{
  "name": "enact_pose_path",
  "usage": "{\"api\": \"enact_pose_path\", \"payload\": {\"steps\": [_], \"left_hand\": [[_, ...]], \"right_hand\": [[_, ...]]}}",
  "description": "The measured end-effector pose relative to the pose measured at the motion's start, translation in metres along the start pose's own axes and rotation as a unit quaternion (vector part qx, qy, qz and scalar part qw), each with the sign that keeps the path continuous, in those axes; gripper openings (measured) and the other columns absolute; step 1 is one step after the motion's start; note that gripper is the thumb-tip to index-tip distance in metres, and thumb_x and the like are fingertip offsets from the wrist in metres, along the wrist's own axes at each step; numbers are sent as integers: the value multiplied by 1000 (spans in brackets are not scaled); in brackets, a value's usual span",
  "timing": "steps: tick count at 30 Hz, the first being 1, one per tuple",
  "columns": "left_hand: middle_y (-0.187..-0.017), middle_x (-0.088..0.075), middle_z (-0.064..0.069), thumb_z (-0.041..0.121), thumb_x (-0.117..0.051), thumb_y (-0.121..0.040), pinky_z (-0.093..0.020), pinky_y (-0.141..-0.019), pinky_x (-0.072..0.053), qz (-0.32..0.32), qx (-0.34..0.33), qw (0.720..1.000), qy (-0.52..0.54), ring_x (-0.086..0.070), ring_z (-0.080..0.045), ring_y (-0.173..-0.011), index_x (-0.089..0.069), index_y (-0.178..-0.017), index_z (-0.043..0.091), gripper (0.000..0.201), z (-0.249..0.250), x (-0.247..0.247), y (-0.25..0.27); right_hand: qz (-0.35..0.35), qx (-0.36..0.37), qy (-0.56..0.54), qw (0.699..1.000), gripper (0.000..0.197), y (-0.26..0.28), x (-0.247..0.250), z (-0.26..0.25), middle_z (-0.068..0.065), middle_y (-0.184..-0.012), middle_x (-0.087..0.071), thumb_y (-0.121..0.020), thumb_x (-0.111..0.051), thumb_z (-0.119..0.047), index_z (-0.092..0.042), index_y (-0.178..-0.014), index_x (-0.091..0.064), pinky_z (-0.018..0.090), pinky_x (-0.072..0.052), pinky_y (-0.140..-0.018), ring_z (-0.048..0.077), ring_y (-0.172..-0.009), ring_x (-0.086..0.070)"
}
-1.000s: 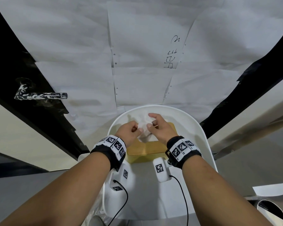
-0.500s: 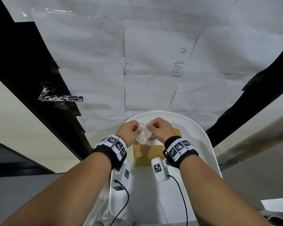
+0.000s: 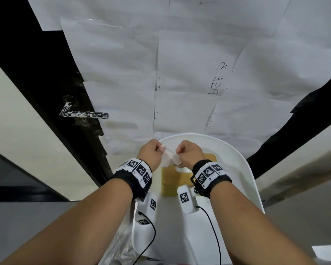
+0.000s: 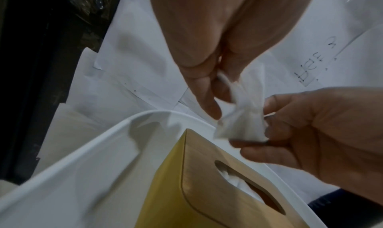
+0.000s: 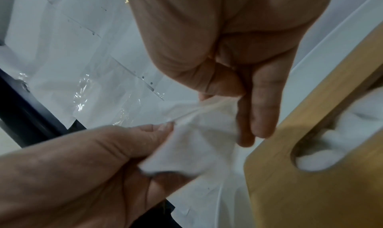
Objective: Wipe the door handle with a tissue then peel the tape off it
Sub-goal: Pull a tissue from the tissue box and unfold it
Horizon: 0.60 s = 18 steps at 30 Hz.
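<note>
A white tissue hangs between both hands above a yellow tissue box with a wooden lid. My left hand pinches the tissue at its left edge. My right hand pinches the tissue from the right side. The door handle, a dark lever wrapped in crinkled clear tape, juts from the black door far to the upper left, well away from both hands.
The tissue box sits on a white rounded stool or tray against the door. White paper sheets cover the door's middle. More tissue shows in the lid's slot. Cables run from the wrist cameras.
The tissue has come up out of the box and is now stretched between both hands, which have risen a little. The head view has shifted, so the handle sits further right.
</note>
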State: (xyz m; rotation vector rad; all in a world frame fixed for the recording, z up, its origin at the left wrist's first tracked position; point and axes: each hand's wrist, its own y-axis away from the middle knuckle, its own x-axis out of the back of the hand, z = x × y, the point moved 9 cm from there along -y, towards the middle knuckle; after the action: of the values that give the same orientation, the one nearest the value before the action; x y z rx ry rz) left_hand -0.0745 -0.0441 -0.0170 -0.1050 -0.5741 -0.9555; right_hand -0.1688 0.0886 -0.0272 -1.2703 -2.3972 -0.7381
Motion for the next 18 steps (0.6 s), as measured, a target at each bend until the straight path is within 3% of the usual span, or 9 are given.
{"api": "enact_pose_path", "payload": {"steps": [2,4,6,9,12,14,16,18], "left_hand": [[-79,-54,1,16,-44,-97,-27,-69,-39,12,-16,1000,-19,-51,-21,-76,-50,-89,15,11,5,2,-1],[-84,-56,-2,16,-41,-98,-26,-69,-38,-4,-25,999,-30,-51,-21,-78,-53,-98,15,11,8,2,-2],[-90,-57,-4,16,-40,-99,-26,-69,-40,-29,-30,999,-35,-53,-22,-81,-56,-107,14,18,10,-2,-4],[-91,-58,-5,16,-40,-99,-27,-70,-41,-66,-45,997,-22,-53,-21,-83,-56,-104,16,17,14,-9,-5],[-86,-56,-1,13,-40,-99,-24,-63,-39,-95,-53,994,18,-50,-14,-76,-55,-96,21,18,16,-14,-5],[-83,-56,3,10,-40,-99,-22,-63,-39,-111,-52,991,49,-49,-11,-75,-55,-90,26,24,17,-16,-3],[-80,-57,4,6,-39,-99,-21,-66,-41,-124,-52,988,78,-50,-12,-75,-56,-85,26,30,19,-16,-1],[-79,-58,3,4,-38,-99,-21,-68,-42,-130,-35,985,108,-52,-11,-74,-57,-83,24,32,18,-14,0]], "right_hand": [[-18,-19,-20,999,23,-2,-3,9,10,-90,-65,-76,-54,3,-20,-72,-56,44,-60,-74,28,-82,-69],[-35,-21,-69,997,23,-3,-4,11,13,-99,-68,-76,-56,-1,-22,-82,-57,42,-57,-82,28,-90,-68],[-56,-7,-111,992,31,-3,-4,6,8,-110,-66,-78,-58,-2,-26,-98,-57,36,-53,-86,24,-102,-64],[-98,20,-131,986,48,0,-8,-7,0,-128,-56,-85,-52,2,-23,-125,-50,35,-47,-98,17,-117,-54],[-130,46,-103,985,57,2,-13,-15,-2,-137,-50,-84,-48,5,-24,-133,-45,38,-42,-106,15,-127,-47],[-150,48,-96,983,59,3,-16,-15,2,-133,-52,-82,-48,3,-27,-133,-45,40,-47,-99,17,-121,-52],[-169,44,-96,980,59,4,-19,-15,6,-115,-56,-81,-51,1,-30,-131,-46,44,-49,-87,24,-98,-58],[-170,56,-60,982,49,4,-18,-16,6,-100,-57,-85,-52,-1,-26,-127,-50,38,-48,-81,23,-88,-57]]}}
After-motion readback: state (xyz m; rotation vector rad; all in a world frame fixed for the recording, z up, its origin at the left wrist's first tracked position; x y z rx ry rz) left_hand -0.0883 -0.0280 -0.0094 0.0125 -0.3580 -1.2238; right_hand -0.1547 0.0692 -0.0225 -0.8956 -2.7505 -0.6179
